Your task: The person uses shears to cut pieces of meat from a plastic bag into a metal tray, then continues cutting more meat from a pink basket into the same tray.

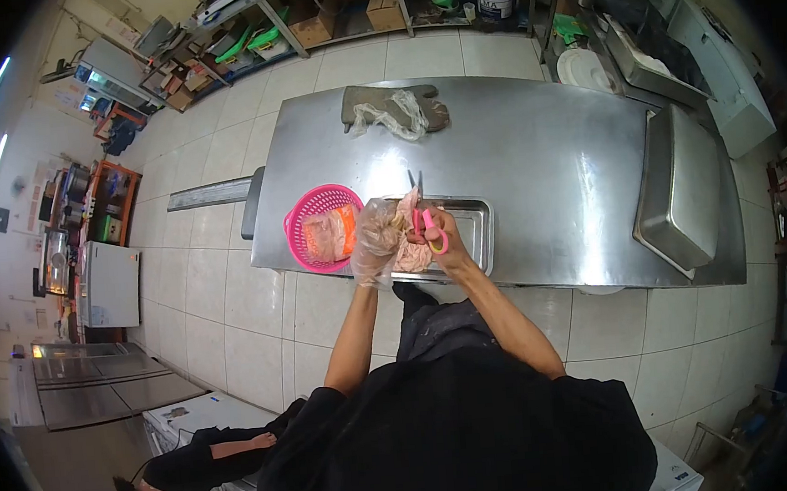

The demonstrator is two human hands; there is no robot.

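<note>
My left hand (378, 237), in a clear plastic glove, is closed on a piece of pale pink meat (407, 210). In my right hand (452, 244) are pink-handled scissors (434, 231), their blades pointing away from me beside the meat. Both hands are over a shallow metal tray (480, 239), where more pale meat (413, 257) lies. Left of the tray stands a pink basket (294, 234) holding a packet (329, 234) with an orange label.
A grey oven mitt (370, 104) with crumpled plastic on it lies at the metal table's (543, 162) far edge. A large metal container (678, 198) is at the right end. Another person (190, 462) is at the lower left.
</note>
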